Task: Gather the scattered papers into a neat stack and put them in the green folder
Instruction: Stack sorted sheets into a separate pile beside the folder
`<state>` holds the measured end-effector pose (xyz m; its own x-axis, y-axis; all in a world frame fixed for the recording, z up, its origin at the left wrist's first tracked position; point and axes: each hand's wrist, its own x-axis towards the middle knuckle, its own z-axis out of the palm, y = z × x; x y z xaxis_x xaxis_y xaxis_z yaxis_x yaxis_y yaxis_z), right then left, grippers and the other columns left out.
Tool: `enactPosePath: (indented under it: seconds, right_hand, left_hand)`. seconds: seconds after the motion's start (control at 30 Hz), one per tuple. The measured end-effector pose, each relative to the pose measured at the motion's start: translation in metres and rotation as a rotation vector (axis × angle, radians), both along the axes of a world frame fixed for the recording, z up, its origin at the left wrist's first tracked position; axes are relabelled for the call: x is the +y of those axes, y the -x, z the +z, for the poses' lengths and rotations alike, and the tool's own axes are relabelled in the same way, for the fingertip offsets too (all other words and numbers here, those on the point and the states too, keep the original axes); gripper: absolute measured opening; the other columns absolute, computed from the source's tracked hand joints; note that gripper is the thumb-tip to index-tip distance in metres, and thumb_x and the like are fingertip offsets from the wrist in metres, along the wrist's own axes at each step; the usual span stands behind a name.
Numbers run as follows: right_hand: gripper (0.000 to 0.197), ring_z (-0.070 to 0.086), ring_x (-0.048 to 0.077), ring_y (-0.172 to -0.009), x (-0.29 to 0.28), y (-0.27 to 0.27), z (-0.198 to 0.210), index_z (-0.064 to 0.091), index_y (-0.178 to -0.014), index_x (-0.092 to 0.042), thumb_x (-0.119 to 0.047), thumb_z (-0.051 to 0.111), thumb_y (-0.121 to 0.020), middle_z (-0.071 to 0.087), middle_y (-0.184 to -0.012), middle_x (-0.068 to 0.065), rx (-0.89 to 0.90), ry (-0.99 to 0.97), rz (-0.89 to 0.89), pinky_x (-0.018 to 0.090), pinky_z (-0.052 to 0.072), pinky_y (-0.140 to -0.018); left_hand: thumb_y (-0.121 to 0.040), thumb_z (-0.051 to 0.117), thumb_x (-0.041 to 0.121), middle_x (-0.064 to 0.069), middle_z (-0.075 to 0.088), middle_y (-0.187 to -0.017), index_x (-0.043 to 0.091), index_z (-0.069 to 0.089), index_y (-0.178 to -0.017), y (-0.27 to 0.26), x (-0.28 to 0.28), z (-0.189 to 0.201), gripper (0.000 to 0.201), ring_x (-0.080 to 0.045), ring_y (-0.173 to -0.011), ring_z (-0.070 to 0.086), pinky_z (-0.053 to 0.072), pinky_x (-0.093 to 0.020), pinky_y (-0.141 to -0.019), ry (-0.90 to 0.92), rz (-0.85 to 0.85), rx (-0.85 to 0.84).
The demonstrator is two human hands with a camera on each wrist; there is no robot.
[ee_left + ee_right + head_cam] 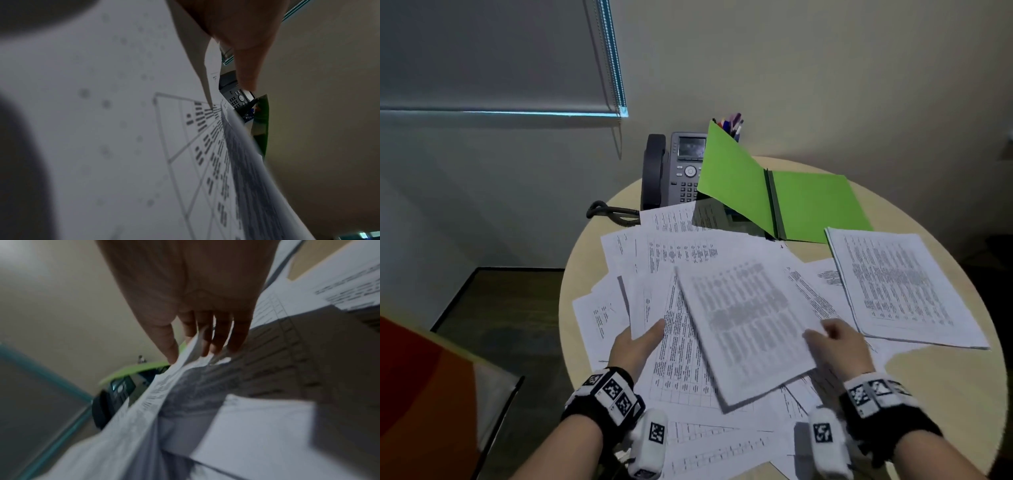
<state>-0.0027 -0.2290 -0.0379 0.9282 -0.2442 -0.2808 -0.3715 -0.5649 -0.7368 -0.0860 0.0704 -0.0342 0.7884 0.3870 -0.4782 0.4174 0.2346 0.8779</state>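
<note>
A round counter stands by the wall, its near right edge bare. Papers lie scattered before the open green folder. Left hand and right hand fingers pinch a raised sheet.

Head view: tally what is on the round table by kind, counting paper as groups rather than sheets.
Green folder, lying open: 1
Desk phone: 1
Pen holder, mostly hidden behind the folder: 1
Squared-up paper stack: 1
Scattered spread of papers: 1
Total: 5; single sheets overlap too much to count.
</note>
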Motion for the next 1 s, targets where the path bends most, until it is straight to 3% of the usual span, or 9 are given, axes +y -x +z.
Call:
enactPosePath:
  seconds: [0.1,0.17,0.23,0.33,0.47,0.6,0.87,0.93,1.0]
  right_hand:
    - [0.043,0.054,0.031,-0.109,0.01,0.001,-0.012,0.061,-0.109,-0.014,-0.037,0.069,-0.073,0.062,-0.112,0.009,0.086,0.327,0.178,0.036,0.044,-0.091]
    - [0.06,0.045,0.031,-0.12,0.017,0.002,-0.013,0.051,-0.126,-0.019,-0.049,0.063,-0.075,0.052,-0.129,0.008,0.177,0.56,0.372,0.038,0.041,-0.099]
    - [0.055,0.047,0.028,-0.119,0.024,0.0,-0.01,0.053,-0.125,-0.02,-0.048,0.06,-0.079,0.052,-0.129,0.006,0.213,0.569,0.482,0.035,0.042,-0.097]
    - [0.042,0.053,0.026,-0.107,0.027,-0.008,-0.007,0.06,-0.112,-0.016,-0.037,0.065,-0.075,0.058,-0.119,0.008,0.157,0.533,0.44,0.033,0.049,-0.088]
    - [0.095,0.032,0.033,-0.133,0.011,-0.02,-0.013,0.033,-0.138,-0.014,-0.053,0.075,-0.062,0.035,-0.144,0.014,0.231,0.573,0.317,0.045,0.04,-0.104]
    - [0.123,0.029,0.032,-0.136,0.003,-0.024,-0.012,0.019,-0.145,-0.013,-0.071,0.073,-0.051,0.03,-0.148,0.012,0.295,0.676,0.32,0.05,0.034,-0.105]
    - [0.097,0.055,0.027,-0.106,0.001,-0.041,-0.01,0.055,-0.107,-0.01,-0.072,0.077,-0.036,0.058,-0.112,0.01,0.367,0.709,0.291,0.037,0.048,-0.091]
    - [0.082,0.056,0.026,-0.102,0.006,-0.039,-0.008,0.055,-0.107,-0.008,-0.057,0.083,-0.048,0.055,-0.113,0.012,0.355,0.647,0.294,0.033,0.051,-0.086]
    - [0.065,0.059,0.023,-0.084,0.009,-0.037,-0.004,0.049,-0.11,-0.004,-0.027,0.084,-0.061,0.056,-0.108,0.013,0.318,0.478,0.262,0.032,0.053,-0.069]
  left_hand:
    - [-0.083,0.07,0.016,0.002,0.066,-0.095,0.014,0.057,-0.107,-0.006,0.0,-0.008,0.028,-0.014,-0.087,0.062,0.042,-0.026,-0.091,-0.028,-0.002,0.041]
    - [-0.079,0.074,0.013,-0.003,0.067,-0.101,0.012,0.06,-0.104,-0.008,0.001,-0.012,0.029,-0.019,-0.087,0.063,0.044,-0.028,-0.093,-0.086,-0.007,0.079]
    - [-0.077,0.074,0.008,-0.005,0.065,-0.104,0.01,0.06,-0.11,-0.01,0.002,-0.022,0.035,-0.021,-0.092,0.059,0.042,-0.028,-0.088,-0.158,-0.026,0.105]
    - [-0.078,0.07,-0.001,-0.014,0.066,-0.109,0.001,0.06,-0.115,-0.009,0.005,-0.026,0.038,-0.024,-0.091,0.058,0.043,-0.03,-0.083,-0.213,-0.001,0.11]
    - [-0.081,0.063,-0.002,-0.013,0.063,-0.097,-0.001,0.058,-0.115,-0.008,0.026,-0.03,0.034,-0.026,-0.082,0.057,0.043,-0.028,-0.072,-0.261,0.088,0.146]
    - [-0.081,0.063,-0.004,-0.018,0.065,-0.103,-0.005,0.057,-0.116,-0.007,0.048,-0.037,0.035,-0.029,-0.087,0.059,0.046,-0.032,-0.08,-0.278,0.115,0.17]
    - [-0.082,0.062,-0.004,-0.012,0.063,-0.093,-0.002,0.056,-0.104,-0.005,0.045,-0.037,0.023,-0.031,-0.09,0.059,0.045,-0.034,-0.082,-0.253,0.086,0.154]
    - [-0.082,0.063,-0.004,-0.009,0.063,-0.088,-0.004,0.057,-0.105,-0.005,0.044,-0.038,0.024,-0.032,-0.091,0.06,0.046,-0.036,-0.083,-0.248,0.081,0.154]
    - [-0.082,0.062,-0.004,-0.008,0.063,-0.09,-0.004,0.056,-0.104,-0.005,0.043,-0.036,0.023,-0.032,-0.092,0.06,0.046,-0.036,-0.083,-0.248,0.065,0.149]
